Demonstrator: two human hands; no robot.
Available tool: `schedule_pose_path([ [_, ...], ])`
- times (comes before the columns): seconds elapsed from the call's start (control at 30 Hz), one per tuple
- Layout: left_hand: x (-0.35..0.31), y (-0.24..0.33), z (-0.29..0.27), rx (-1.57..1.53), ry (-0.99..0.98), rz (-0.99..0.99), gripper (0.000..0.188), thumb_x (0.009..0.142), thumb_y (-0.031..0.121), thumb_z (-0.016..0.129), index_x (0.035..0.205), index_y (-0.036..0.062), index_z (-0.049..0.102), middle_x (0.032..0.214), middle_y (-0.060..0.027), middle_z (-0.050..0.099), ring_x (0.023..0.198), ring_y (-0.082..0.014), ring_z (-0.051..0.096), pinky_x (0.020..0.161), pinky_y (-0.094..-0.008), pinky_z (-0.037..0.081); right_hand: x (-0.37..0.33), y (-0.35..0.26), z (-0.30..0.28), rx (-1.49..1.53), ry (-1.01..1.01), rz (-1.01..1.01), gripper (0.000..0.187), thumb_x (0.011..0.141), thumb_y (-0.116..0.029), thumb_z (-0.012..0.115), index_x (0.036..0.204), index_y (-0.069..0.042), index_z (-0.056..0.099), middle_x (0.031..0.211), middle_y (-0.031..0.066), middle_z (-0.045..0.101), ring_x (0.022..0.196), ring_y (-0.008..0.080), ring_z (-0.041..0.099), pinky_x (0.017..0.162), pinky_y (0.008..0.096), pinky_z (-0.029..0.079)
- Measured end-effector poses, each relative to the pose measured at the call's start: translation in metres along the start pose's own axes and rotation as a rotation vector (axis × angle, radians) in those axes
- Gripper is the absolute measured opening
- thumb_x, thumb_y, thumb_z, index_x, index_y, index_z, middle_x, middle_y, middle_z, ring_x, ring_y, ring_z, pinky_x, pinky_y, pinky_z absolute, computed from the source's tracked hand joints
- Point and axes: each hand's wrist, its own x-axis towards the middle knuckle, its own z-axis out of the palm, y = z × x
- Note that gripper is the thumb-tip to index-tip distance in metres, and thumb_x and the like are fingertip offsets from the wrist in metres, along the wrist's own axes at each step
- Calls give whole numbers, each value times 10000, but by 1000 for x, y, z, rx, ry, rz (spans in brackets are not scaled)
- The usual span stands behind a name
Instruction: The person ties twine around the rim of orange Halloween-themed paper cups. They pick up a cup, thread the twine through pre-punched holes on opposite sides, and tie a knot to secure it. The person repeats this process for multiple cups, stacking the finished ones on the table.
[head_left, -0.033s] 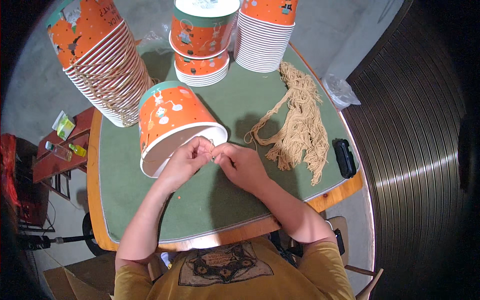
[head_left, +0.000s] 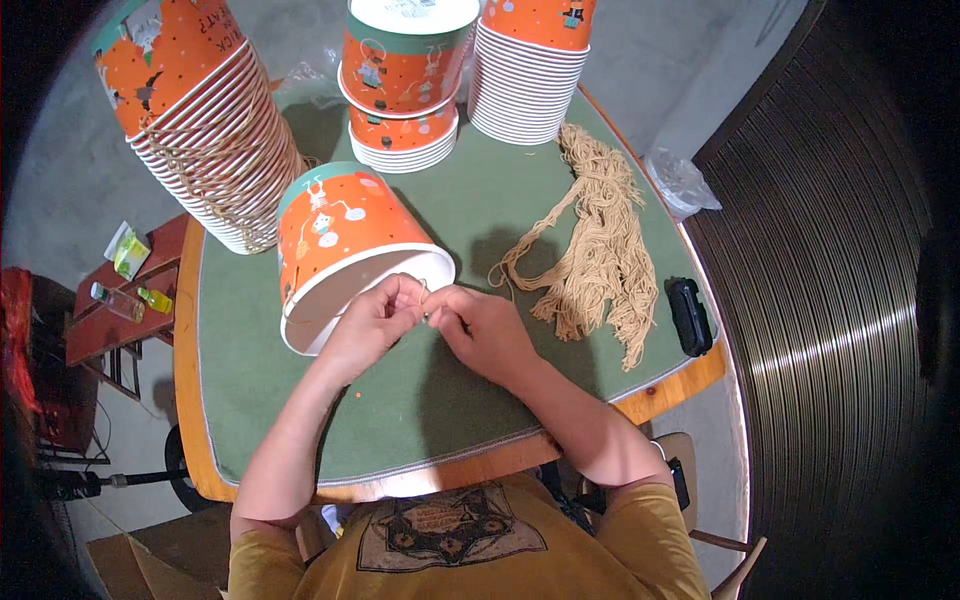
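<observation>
An orange paper bucket (head_left: 345,225) with a green base band lies tilted on its side, its white-rimmed mouth turned toward me. My left hand (head_left: 375,318) is at the rim's near right part, thumb and fingers pinched on a thin tan cord (head_left: 423,288). Close against it, my right hand (head_left: 475,322) pinches the same cord; its tips almost touch the left ones. Fingers hide most of the cord there. Another bit of cord shows at the bucket's left rim. To the right lies a loose bundle of tan cords (head_left: 600,240), a few strands trailing toward the bucket.
A tall stack of nested buckets (head_left: 215,150), with cords hanging across its rims, stands at the far left. Two more stacks (head_left: 405,130) (head_left: 530,95) stand at the back. A black case (head_left: 689,317) lies by the right edge of the green-covered table (head_left: 270,420).
</observation>
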Motion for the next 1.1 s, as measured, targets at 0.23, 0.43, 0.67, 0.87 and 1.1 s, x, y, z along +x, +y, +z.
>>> schedule_pose_path([
  [0.23, -1, -3, 15, 115, 170, 97, 78, 897, 50, 593, 961, 50, 549, 808, 45, 484, 724, -46, 432, 648, -202, 391, 1, -8, -1, -227, 38, 25, 159, 897, -185, 528, 1046, -139, 561, 897, 113, 646, 801, 330, 652, 667, 460, 524],
  [0.43, 2, -15, 19, 192, 276, 205, 76, 888, 37, 594, 897, 42, 518, 831, -16, 481, 748, -108, 455, 697, -251, 413, 3, -10, 1, -325, 44, 20, 167, 906, -205, 536, 1062, -146, 543, 885, 85, 656, 789, 296, 667, 629, 432, 538],
  [0.67, 0, -4, 26, 336, 358, 289, 92, 890, 23, 581, 878, 26, 490, 855, -78, 477, 767, -187, 495, 718, -305, 432, 4, -7, 4, -320, 83, -1, 190, 898, -213, 567, 1082, -165, 562, 870, 75, 664, 771, 286, 673, 615, 412, 542],
  [0.87, 0, -8, 26, 354, 379, 300, 133, 902, 69, 599, 877, 22, 477, 855, -89, 476, 777, -208, 500, 720, -323, 433, 4, -2, 6, -278, 103, -20, 208, 891, -219, 592, 1098, -194, 593, 872, 69, 662, 760, 295, 668, 622, 406, 539],
  [1.1, -2, -2, 25, 380, 370, 270, 171, 908, 106, 614, 868, 18, 472, 838, -89, 474, 772, -217, 496, 726, -335, 432, 5, 1, 4, -218, 69, -2, 193, 899, -208, 602, 1084, -161, 634, 941, 68, 677, 800, 278, 661, 666, 368, 524],
])
